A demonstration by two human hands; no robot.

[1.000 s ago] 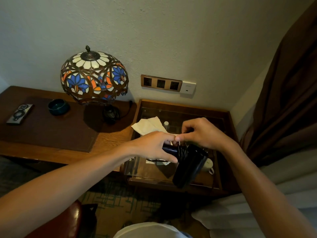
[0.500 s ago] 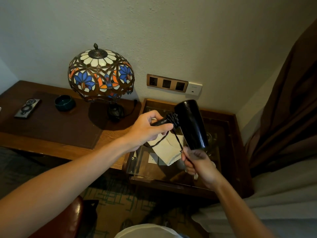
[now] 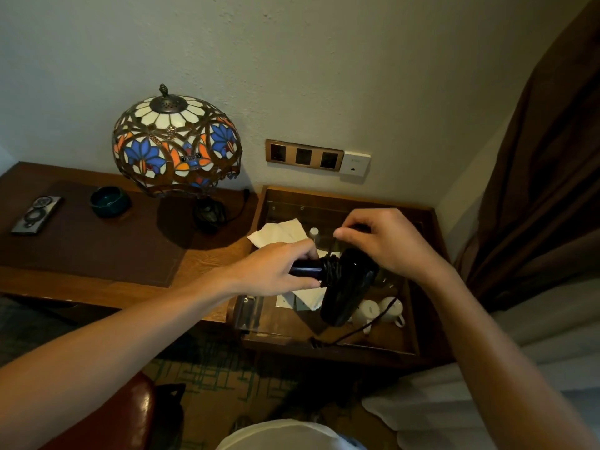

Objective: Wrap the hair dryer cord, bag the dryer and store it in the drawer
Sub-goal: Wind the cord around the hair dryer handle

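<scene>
1. Two hands worked over a glass-topped side cabinet (image 3: 418,319) in the corner: the left hand (image 3: 276,271) was clamped around the handle of a black hair dryer (image 3: 347,287), the right hand (image 3: 386,245) hovered just above the barrel with fingers pinched together on the cord (image 3: 367,328).
2. Several turns of cord were wound tight where handle meets barrel; the loose remainder trailed down past the nozzle and ended in a dark blurred lump near the cabinet's front edge.
3. The dryer was held in the air above the glass, nozzle tilted down toward the person.
4. A pale cloth bag (image 3: 279,232) lay on the glass behind and under the hands, with two white cups (image 3: 380,311) visible under the glass beside the nozzle.
5. On the wooden tabletop (image 3: 97,280) to the left stood a stained-glass lamp (image 3: 177,144), a dark green bowl (image 3: 110,201) and a remote control (image 3: 36,215).
6. A three-socket wall plate (image 3: 304,155) sat above the cabinet, next to a white outlet (image 3: 355,163) whose small grey marking was too faint to read. No brand name showed on the dryer.
</scene>
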